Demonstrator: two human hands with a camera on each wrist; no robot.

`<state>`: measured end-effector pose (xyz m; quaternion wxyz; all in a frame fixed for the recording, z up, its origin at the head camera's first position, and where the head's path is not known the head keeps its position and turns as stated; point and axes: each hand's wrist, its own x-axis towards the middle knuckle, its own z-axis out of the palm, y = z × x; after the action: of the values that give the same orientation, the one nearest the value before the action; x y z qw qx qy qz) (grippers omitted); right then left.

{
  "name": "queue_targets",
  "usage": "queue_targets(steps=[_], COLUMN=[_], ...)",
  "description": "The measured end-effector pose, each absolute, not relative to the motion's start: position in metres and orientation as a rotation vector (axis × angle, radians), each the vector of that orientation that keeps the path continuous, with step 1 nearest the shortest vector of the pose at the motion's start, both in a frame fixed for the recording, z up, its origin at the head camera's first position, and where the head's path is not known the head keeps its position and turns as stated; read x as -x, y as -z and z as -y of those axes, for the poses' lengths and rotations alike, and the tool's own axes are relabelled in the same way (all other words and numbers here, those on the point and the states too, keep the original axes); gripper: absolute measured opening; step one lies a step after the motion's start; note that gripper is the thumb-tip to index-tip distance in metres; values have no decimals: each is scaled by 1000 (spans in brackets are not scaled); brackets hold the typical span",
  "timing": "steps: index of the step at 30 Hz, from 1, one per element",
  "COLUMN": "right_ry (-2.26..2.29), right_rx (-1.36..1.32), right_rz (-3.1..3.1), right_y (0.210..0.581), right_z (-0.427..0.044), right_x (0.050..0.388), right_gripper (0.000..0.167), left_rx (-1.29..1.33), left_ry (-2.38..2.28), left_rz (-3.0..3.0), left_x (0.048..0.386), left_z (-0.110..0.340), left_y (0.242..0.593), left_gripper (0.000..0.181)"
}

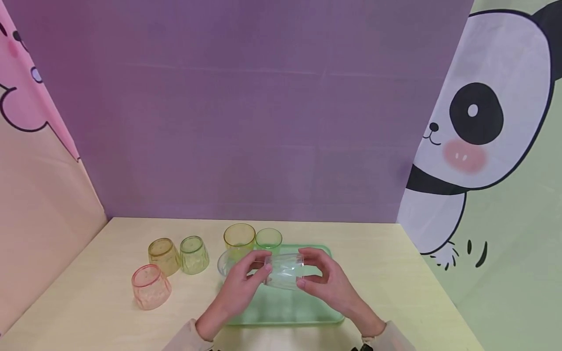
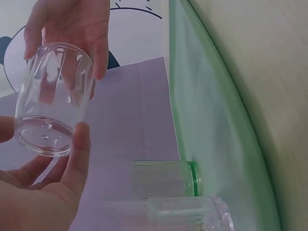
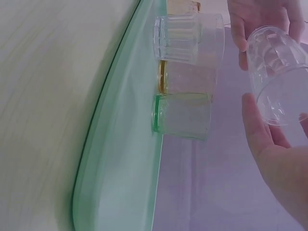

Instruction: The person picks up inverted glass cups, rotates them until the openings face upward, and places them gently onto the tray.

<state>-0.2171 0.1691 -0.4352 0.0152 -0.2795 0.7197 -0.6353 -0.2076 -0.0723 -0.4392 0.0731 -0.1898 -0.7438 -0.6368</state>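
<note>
A clear glass [image 1: 284, 271] lies sideways in the air above the green tray [image 1: 285, 312], held between both hands. The left hand [image 1: 241, 285] pinches one end and the right hand [image 1: 329, 282] pinches the other. In the left wrist view the clear glass [image 2: 55, 96] has its thick base by the left hand [image 2: 53, 187] and its other end by the right hand [image 2: 72, 33]. The right wrist view shows the glass [image 3: 276, 77] between the right hand [image 3: 284, 163] and the left hand [image 3: 264, 19].
On the tray's back left stand a yellow glass [image 1: 239, 237], a green glass [image 1: 269, 239] and a clear glass [image 1: 224, 263], partly hidden by the left hand. Left of the tray, upside down on the table [image 1: 377, 273], are an amber glass [image 1: 164, 257], a green one [image 1: 194, 256] and a pink one [image 1: 151, 288].
</note>
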Motion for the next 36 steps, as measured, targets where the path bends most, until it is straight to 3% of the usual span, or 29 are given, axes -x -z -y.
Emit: queue_targets(steps=[18,36], right_ry=[1917,1796], right_rx=[1004,912], right_rz=[-2333,-2495], right_y=[418,404], right_z=[-174,-180], right_x=[225,233], right_gripper=[54,61], left_rx=[674,794], left_ry=[1564,1044], left_rz=[2316,2259], left_x=[212,234], left_z=[85,126], left_y=[421,402], left_gripper=[23,21])
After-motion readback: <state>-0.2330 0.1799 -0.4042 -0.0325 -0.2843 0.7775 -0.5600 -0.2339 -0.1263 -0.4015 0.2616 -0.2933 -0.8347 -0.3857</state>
